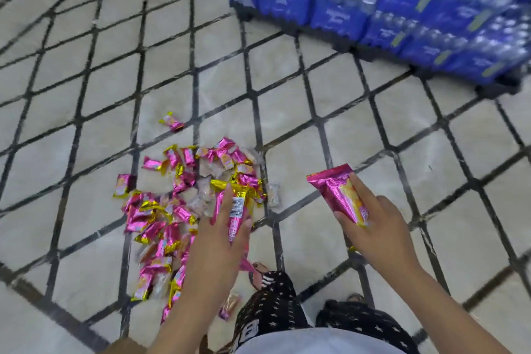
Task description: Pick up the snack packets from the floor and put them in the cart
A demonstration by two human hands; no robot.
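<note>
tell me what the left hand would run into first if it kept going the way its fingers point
Probably the pile of snack packets on the floor, just beyond the packet the left hand holds; its height above them is unclear.

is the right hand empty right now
No, the right hand holds a pink snack packet, and the left hand grips another packet with a barcode.

The person is wearing black trousers (273, 304) patterned with small white stars and a white top (316, 342); 2 forearms (186, 307) are showing bare.
</note>
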